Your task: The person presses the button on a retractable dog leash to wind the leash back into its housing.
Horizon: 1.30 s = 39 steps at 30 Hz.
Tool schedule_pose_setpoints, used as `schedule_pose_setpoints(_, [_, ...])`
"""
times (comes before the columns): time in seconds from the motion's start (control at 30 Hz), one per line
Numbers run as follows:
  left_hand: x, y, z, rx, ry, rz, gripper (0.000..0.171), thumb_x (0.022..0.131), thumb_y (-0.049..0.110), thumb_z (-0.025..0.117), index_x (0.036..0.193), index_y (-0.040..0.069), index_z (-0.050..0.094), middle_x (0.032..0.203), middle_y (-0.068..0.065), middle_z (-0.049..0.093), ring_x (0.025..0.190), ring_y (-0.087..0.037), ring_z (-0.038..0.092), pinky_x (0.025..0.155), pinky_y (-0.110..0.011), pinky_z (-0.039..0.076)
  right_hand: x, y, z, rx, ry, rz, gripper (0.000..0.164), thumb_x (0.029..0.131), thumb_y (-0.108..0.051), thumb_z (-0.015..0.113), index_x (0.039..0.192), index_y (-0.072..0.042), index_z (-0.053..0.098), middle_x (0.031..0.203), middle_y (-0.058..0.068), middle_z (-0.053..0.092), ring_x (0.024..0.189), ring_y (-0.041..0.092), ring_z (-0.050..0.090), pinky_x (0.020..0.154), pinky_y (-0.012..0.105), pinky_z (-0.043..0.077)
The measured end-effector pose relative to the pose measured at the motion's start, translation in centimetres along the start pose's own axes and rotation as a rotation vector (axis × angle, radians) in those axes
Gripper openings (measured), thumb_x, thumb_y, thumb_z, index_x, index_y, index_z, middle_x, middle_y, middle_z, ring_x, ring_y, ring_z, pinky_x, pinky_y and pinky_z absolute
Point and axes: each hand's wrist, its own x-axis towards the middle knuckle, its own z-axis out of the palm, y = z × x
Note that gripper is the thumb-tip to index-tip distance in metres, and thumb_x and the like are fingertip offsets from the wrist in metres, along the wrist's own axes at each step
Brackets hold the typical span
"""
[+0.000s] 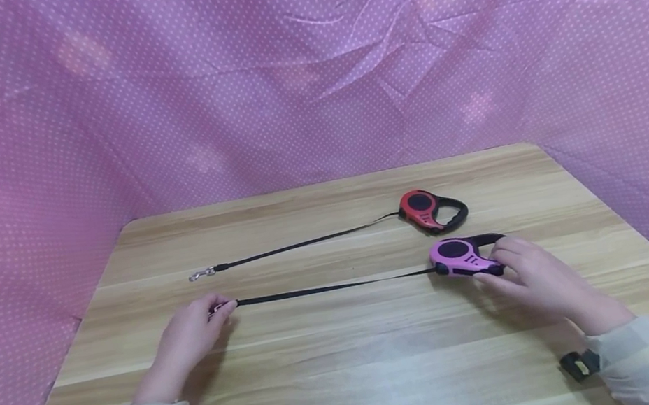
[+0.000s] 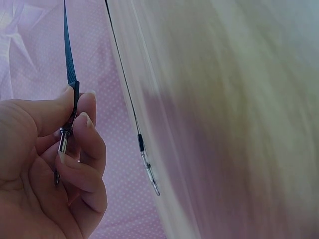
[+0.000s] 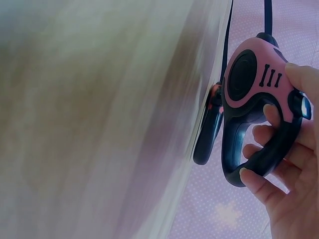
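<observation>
A pink and black retractable dog leash [image 1: 464,260] is held by its handle in my right hand [image 1: 543,277]. In the right wrist view, several fingers curl through the loop of its black handle [image 3: 271,159], and the thumb lies on the pink casing [image 3: 254,55]. Its black strap [image 1: 325,289] runs straight leftward to my left hand [image 1: 189,334]. There, thumb and fingers pinch the strap's end, with the metal clip [image 2: 63,140] lying among the curled fingers in the left wrist view.
Behind lies a red and black retractable leash [image 1: 418,203] on the wooden table [image 1: 351,368]. Its strap [image 1: 305,242] stretches left across the wood to a silver clip [image 1: 202,274]. Pink dotted cloth [image 1: 298,114] surrounds the table at the back and sides.
</observation>
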Motion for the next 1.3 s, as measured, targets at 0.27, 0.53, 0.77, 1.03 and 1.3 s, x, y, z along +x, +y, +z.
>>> schedule_pose_setpoints(0.27, [0.2,0.3,0.3,-0.010,-0.009,-0.006,0.033,0.103,0.033,0.053,0.117,0.007,0.066,0.083,-0.002,0.063,0.073,-0.018,0.053,0.069,-0.035,0.047,0.1,0.0,0.2,-0.002,0.003,-0.001,0.026,0.079,-0.026,0.081,0.092,-0.007,0.069,0.094,0.004,0.064,0.091,0.024,0.060,0.084,0.046,0.052])
schedule_pose_setpoints(0.53, [0.4,0.6,0.4,-0.023,-0.030,-0.017,0.033,0.103,0.034,0.053,0.119,0.007,0.066,0.091,-0.004,0.066,0.075,-0.018,0.053,0.070,-0.034,0.046,0.3,-0.1,0.2,0.002,0.009,-0.008,0.026,0.078,-0.026,0.082,0.092,-0.007,0.069,0.093,0.004,0.065,0.090,0.023,0.060,0.083,0.044,0.051])
schedule_pose_setpoints(0.77, [0.4,0.9,0.4,-0.014,-0.034,-0.012,0.032,0.103,0.033,0.053,0.118,0.008,0.066,0.093,-0.005,0.067,0.075,-0.018,0.054,0.069,-0.034,0.047,0.5,-0.4,0.1,0.015,-0.001,-0.005,0.026,0.078,-0.027,0.082,0.092,-0.009,0.069,0.094,0.003,0.065,0.091,0.023,0.061,0.082,0.045,0.052])
schedule_pose_setpoints(1.03, [0.5,1.2,0.6,-0.018,-0.039,-0.004,0.031,0.103,0.032,0.054,0.118,0.008,0.066,0.096,-0.006,0.068,0.078,-0.019,0.055,0.073,-0.037,0.049,0.7,-0.4,0.3,0.019,0.008,-0.024,0.027,0.077,-0.026,0.082,0.093,-0.008,0.069,0.094,0.003,0.066,0.090,0.023,0.061,0.082,0.045,0.052])
schedule_pose_setpoints(1.3, [0.5,1.4,0.7,-0.020,-0.028,0.023,0.029,0.103,0.030,0.054,0.118,0.008,0.066,0.101,-0.008,0.070,0.085,-0.021,0.060,0.081,-0.045,0.052,0.8,-0.6,0.2,0.017,0.003,-0.029,0.028,0.077,-0.026,0.082,0.094,-0.007,0.070,0.096,0.005,0.067,0.090,0.024,0.062,0.083,0.045,0.053])
